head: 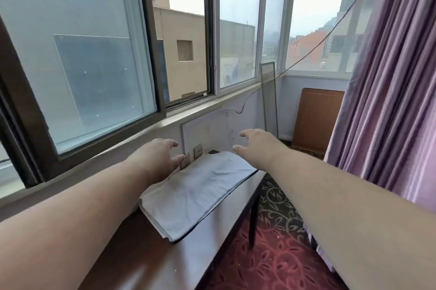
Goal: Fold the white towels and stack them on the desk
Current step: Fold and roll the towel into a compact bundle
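Towel folded on surface, both hands above its far end

Towel: white, folded into a long flat rectangle, several layers showing at the near edge, a thin dark line running along its right side. I see it lying lengthwise on the dark wooden surface, its left side near the wall under the window sill and its right edge close to the surface's right edge.

Left hand: reached out over the towel's far left corner, fingers spread and relaxed, holding nothing. I cannot tell whether the fingertips touch the cloth.

Right hand: reached out over the towel's far right corner, fingers spread wide and slightly bent, holding nothing, lifted clear of the cloth.

Wall sockets: two brown plates on the wall just behind the towel's far end, between my two hands.

Window: dark-framed sliding panes above the sill, buildings outside.

Curtain: purple, hanging at right.

Carpet: red and dark, patterned, beside the surface.

Brown board: leaning in the far corner.
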`<state>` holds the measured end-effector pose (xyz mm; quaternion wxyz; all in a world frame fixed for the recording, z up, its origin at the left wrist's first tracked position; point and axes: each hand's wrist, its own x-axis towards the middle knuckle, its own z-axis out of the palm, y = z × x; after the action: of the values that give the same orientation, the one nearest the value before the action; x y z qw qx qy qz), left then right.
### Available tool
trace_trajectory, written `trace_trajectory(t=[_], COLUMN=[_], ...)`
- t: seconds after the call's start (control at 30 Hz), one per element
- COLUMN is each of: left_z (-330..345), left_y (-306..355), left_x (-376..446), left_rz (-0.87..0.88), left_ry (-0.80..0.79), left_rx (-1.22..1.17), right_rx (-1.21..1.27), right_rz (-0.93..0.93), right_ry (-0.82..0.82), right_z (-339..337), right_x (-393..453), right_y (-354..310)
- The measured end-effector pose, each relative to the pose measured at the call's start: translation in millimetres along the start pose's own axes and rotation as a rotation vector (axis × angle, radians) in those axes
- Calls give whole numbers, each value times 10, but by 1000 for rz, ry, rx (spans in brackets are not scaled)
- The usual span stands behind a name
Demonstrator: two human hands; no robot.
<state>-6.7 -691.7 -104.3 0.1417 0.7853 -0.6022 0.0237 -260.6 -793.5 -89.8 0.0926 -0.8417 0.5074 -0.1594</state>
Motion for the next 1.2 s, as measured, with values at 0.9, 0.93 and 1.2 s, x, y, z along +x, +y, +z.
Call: trace_trajectory(t=[0.9,0.93,1.2], left_z=[2555,2612,2895], left_y=[526,515,54], left_x=[1483,1491,1824], left_rz=[-593,-607,-687], left_ry=[-156,-162,-216], left_rx=[-34,-33,-11], right_rx=[-113,-111,-58], right_rz=[-166,-186,-283], right_ry=[-380,-394,-485], right_z=[1664,1729,2260], right_x=[2570,2635,3298], right_y=[2308,2294,1864])
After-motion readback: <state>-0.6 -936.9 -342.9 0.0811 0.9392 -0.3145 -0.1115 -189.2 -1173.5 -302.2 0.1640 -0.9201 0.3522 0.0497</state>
